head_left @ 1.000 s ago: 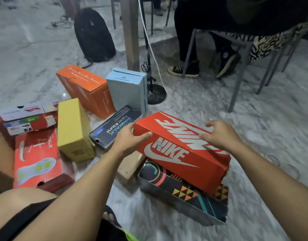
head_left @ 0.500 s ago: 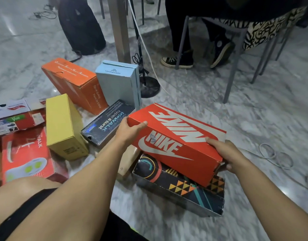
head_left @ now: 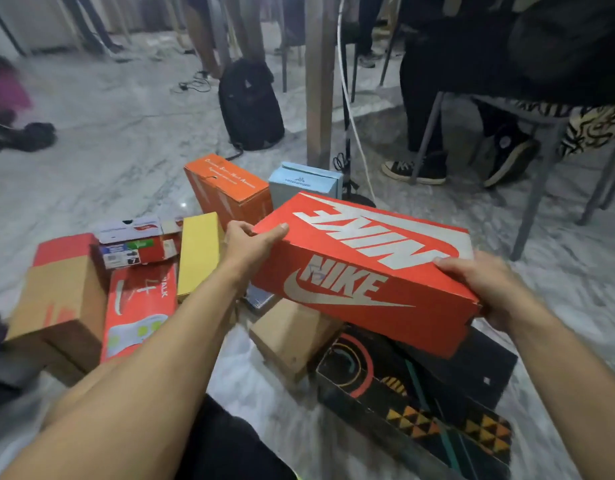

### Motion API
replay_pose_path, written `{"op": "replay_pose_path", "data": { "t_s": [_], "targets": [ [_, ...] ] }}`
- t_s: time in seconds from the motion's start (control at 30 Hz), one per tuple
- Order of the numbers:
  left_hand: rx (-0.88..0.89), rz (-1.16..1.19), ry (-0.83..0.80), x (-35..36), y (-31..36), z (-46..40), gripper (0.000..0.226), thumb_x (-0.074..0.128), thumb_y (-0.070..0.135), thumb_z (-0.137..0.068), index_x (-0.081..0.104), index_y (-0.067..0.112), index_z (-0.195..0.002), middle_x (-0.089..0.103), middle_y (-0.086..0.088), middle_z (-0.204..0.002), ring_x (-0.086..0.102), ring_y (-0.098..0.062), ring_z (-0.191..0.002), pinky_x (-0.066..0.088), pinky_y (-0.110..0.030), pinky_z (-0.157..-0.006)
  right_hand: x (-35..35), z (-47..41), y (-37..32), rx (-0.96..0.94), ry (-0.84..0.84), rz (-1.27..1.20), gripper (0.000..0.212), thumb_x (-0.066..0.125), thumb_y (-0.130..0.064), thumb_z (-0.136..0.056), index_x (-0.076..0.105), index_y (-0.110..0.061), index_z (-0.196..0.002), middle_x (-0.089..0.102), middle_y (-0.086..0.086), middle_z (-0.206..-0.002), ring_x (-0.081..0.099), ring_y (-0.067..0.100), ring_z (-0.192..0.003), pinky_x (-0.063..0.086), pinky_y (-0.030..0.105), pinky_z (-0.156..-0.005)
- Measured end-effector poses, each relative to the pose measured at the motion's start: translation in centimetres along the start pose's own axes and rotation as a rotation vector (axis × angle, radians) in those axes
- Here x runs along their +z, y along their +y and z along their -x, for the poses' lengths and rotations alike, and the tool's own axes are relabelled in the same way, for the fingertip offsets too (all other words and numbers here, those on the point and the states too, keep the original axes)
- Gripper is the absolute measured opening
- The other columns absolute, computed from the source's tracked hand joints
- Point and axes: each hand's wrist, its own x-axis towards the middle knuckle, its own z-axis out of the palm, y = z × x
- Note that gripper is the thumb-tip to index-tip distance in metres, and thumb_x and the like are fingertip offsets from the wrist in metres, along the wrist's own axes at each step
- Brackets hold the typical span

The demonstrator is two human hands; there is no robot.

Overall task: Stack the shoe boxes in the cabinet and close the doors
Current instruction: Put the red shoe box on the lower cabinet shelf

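An orange Nike shoe box [head_left: 365, 271] is held off the floor, tilted, above a black patterned box [head_left: 417, 393]. My left hand [head_left: 249, 245] grips its left end and my right hand [head_left: 486, 289] grips its right end. Around it on the marble floor lie several other shoe boxes: an orange one [head_left: 226, 188], a light blue one [head_left: 304, 180], a yellow one [head_left: 198, 254], a red one with a sole print [head_left: 139, 306], a brown one [head_left: 61, 299] and a plain cardboard one [head_left: 292, 337]. No cabinet is in view.
A black backpack [head_left: 249, 105] leans behind the boxes next to a wooden post [head_left: 318, 81] with a white cable [head_left: 351, 109]. At the right a person's legs in black sneakers [head_left: 417, 169] sit by a metal chair leg [head_left: 538, 188].
Both hands took hold of the Nike box's ends and lifted it off the black patterned box, up and toward me. The camera view tilted up.
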Motion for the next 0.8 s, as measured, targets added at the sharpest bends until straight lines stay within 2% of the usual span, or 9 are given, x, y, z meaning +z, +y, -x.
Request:
{"op": "replay_pose_path", "data": {
  "t_s": [0.1,0.23,0.37,0.47,0.53,0.6,0.63,0.73,0.8],
  "targets": [
    [-0.017,0.026,-0.034,-5.4,1.2,0.4,0.058,0.084,0.042,-0.062,0.062,0.011,-0.106,0.069,-0.006,-0.106,0.067,-0.023,-0.094,0.053,-0.035,-0.076,3.1,0.6,-3.8,-0.054,-0.159,0.05,0.016,0.072,-0.019,-0.082,0.063,-0.015,-0.095,0.071,0.008,-0.078,0.063,0.02,-0.052,0.046,0.024,-0.039],
    [-0.055,0.149,0.015,-12.8,2.2,1.8,0.036,0.081,0.025,-0.075,0.069,0.005,-0.102,0.074,-0.007,-0.082,0.07,-0.013,-0.06,0.051,-0.021,-0.048,8.3,2.6,-9.3,-0.184,-0.386,0.147,0.01,0.067,-0.015,-0.087,0.057,-0.015,-0.086,0.061,-0.002,-0.051,0.053,0.009,-0.034,0.037,0.017,-0.031],
    [-0.023,0.182,0.167,-19.3,2.2,3.7,0.03,0.077,0.027,-0.08,0.069,0.005,-0.1,0.074,-0.009,-0.09,0.066,-0.007,-0.051,0.044,-0.014,-0.036,13.5,6.3,-13.9,-0.28,-0.666,0.178,0.016,0.07,-0.019,-0.085,0.058,-0.014,-0.095,0.071,0.005,-0.072,0.068,0.014,-0.051,0.052,0.024,-0.04],
    [-0.014,0.187,0.25,-24.0,1.5,5.6,0.033,0.076,0.033,-0.08,0.066,0.01,-0.101,0.072,-0.008,-0.098,0.068,-0.009,-0.061,0.048,-0.014,-0.042,16.9,7.9,-15.9,-0.378,-0.8,0.29,0.072,0.093,-0.037,-0.053,0.058,-0.025,-0.115,0.073,0.002,-0.097,0.074,0.018,-0.08,0.059,0.033,-0.066],
    [0.015,0.171,0.296,-27.0,1.0,7.4,0.062,0.086,0.047,-0.064,0.062,0.012,-0.11,0.072,-0.008,-0.103,0.071,-0.018,-0.08,0.058,-0.027,-0.063,19.1,8.6,-16.6,-0.467,-0.813,0.379,0.103,0.097,-0.043,-0.027,0.059,-0.028,-0.121,0.072,0.0,-0.106,0.072,0.02,-0.092,0.057,0.044,-0.085],
    [0.046,0.111,0.313,-29.9,0.3,9.2,0.086,0.092,0.057,-0.04,0.066,0.017,-0.111,0.074,-0.007,-0.103,0.071,-0.024,-0.092,0.058,-0.039,-0.08,21.2,9.6,-17.3,-0.536,-0.847,0.444,0.097,0.095,-0.045,-0.018,0.065,-0.03,-0.109,0.071,0.001,-0.105,0.071,0.021,-0.089,0.052,0.053,-0.093],
    [0.063,0.068,0.316,-31.2,-0.1,10.2,0.083,0.093,0.053,-0.038,0.069,0.017,-0.109,0.075,-0.006,-0.101,0.071,-0.023,-0.093,0.057,-0.035,-0.079,22.3,10.5,-17.6,-0.558,-0.867,0.471,0.098,0.094,-0.049,-0.013,0.065,-0.032,-0.105,0.072,0.002,-0.104,0.07,0.023,-0.088,0.05,0.057,-0.093],
    [0.069,-0.043,0.375,-34.3,-0.6,13.8,0.05,0.09,0.027,-0.056,0.073,0.012,-0.1,0.075,-0.004,-0.093,0.071,-0.019,-0.089,0.054,-0.023,-0.068,25.2,12.3,-18.1,-0.584,-0.939,0.497,0.111,0.094,-0.053,-0.01,0.064,-0.03,-0.114,0.075,0.008,-0.1,0.071,0.035,-0.089,0.052,0.06,-0.087],
    [0.039,-0.086,0.411,-36.4,-1.0,16.0,0.038,0.09,0.02,-0.06,0.074,0.011,-0.093,0.076,-0.006,-0.089,0.072,-0.022,-0.09,0.056,-0.03,-0.075,26.9,13.4,-18.3,-0.62,-0.982,0.532,0.115,0.095,-0.051,-0.016,0.063,-0.024,-0.123,0.075,0.009,-0.101,0.072,0.034,-0.086,0.059,0.048,-0.075]
  ]
}}
